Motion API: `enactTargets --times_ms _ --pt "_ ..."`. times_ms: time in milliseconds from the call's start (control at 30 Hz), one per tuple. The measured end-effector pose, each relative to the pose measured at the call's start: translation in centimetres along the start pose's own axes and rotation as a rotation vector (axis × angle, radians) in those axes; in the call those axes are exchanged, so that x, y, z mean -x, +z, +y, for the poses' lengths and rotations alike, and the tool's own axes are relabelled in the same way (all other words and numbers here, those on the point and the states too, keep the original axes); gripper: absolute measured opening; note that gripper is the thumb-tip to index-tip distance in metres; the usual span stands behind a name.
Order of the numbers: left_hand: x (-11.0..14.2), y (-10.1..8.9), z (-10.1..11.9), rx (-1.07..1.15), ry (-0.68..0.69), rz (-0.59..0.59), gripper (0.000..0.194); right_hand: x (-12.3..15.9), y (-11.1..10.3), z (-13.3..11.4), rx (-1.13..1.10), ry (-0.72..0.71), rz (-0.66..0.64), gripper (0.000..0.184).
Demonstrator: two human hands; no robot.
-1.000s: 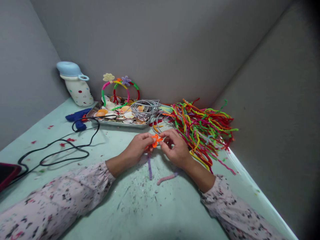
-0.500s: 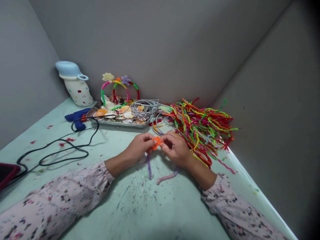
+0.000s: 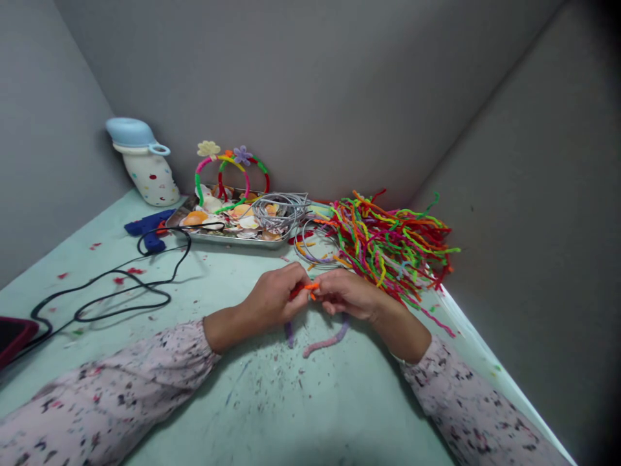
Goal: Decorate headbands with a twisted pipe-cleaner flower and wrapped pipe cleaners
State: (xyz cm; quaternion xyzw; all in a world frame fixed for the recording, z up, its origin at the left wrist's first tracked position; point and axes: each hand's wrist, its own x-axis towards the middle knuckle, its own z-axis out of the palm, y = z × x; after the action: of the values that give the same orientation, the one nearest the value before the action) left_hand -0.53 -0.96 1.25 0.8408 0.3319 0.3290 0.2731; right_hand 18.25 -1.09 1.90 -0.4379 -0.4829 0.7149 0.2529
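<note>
Between my two hands is a small orange pipe-cleaner flower [image 3: 312,289], seen edge-on and mostly covered by fingers. My left hand [image 3: 276,294] is closed, pinching it from the left between thumb and fingers. From the right, my right hand [image 3: 347,294] pinches its other side with bent fingers. Below the hands, a pink and purple pipe cleaner [image 3: 325,343] lies curved on the table. A short purple pipe cleaner [image 3: 290,335] shows under my left hand, its upper end hidden.
Behind the hands, a metal tray [image 3: 233,241] holds shells, a coil of grey wire [image 3: 281,210] and flowered hoops [image 3: 223,175]. A pile of coloured pipe cleaners [image 3: 392,239] spreads at right. At left are a blue glue gun [image 3: 150,226], black cord [image 3: 167,294], bottle [image 3: 145,162] and red-edged device [image 3: 17,340].
The orange flower has turned from facing me to edge-on. Both hands have lowered slightly, and my right hand has rolled over so its fingers point more to the left.
</note>
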Motion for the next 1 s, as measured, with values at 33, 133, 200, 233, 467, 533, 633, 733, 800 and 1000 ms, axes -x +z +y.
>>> enactTargets --times_ms 33,133,200,233,467,533,633,733,800,1000 --pt "-0.1 0.1 -0.1 0.051 -0.042 0.016 0.005 -0.1 0.0 0.0 -0.011 -0.015 0.010 0.010" --pt "-0.3 0.4 -0.6 0.341 -0.249 0.065 0.010 -0.3 0.2 -0.1 -0.037 -0.097 0.070 0.011" --pt "-0.5 0.5 -0.8 0.544 -0.369 0.084 0.014 -0.4 0.3 -0.1 -0.052 -0.144 0.094 0.012" --pt "-0.6 0.4 -0.8 0.617 -0.404 0.089 0.015 -0.5 0.3 -0.1 -0.060 -0.162 0.099 0.013" --pt "-0.7 0.4 -0.8 0.669 -0.443 0.081 0.016 -1.1 0.5 0.7 -0.073 -0.235 0.140 0.016" --pt "-0.7 0.4 -0.9 0.638 -0.438 0.073 0.015 -1.2 0.5 0.8 -0.030 -0.241 0.163 0.017" --pt "-0.7 0.3 -1.0 0.578 -0.414 0.064 0.014 -1.2 0.6 0.9 0.063 -0.265 0.208 0.017" --pt "-0.7 0.3 -1.1 0.540 -0.417 0.044 0.015 -1.1 0.7 0.9 0.152 -0.289 0.237 0.018" --pt "-0.7 0.4 -1.4 0.516 -0.408 0.031 0.014 -1.0 0.8 0.8 0.202 -0.294 0.244 0.017" --pt "-0.6 0.4 -1.8 0.473 -0.409 -0.016 0.010 -0.6 0.9 0.3 0.294 -0.283 0.238 0.013"
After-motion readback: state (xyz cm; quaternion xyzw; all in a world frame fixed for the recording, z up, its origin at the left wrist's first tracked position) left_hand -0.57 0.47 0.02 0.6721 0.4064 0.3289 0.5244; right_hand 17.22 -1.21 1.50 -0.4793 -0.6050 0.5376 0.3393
